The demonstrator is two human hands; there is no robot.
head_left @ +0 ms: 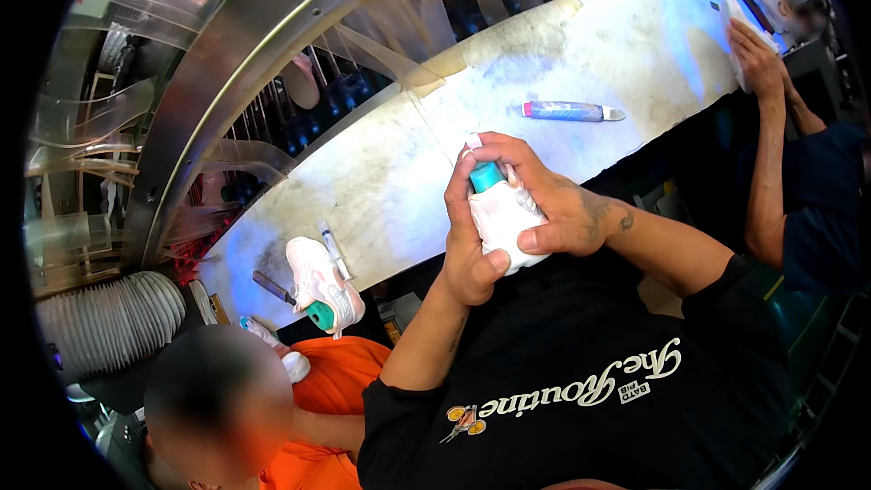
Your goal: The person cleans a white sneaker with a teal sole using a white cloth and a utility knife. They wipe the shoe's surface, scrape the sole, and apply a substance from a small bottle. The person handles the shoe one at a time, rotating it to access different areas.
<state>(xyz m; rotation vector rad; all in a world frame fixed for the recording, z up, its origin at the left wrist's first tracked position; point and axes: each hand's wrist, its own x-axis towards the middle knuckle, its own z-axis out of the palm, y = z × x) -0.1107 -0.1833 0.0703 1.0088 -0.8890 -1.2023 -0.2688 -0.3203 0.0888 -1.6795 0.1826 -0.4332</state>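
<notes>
Close to my chest I hold a white shoe with a teal shoe last showing in its opening. My left hand wraps around its left side, thumb on the near part. On the other side my right hand grips it, thumb pressed on the white surface and fingers curled over the far end. The fingers of both hands meet at the far end, where a small white piece sticks up. The shoe's underside is hidden.
A blue-handled tool with a red end lies on the pale worktable. To the left stands another white shoe on a green last, beside a slim tube-like tool. A co-worker in orange and another in dark blue are close by.
</notes>
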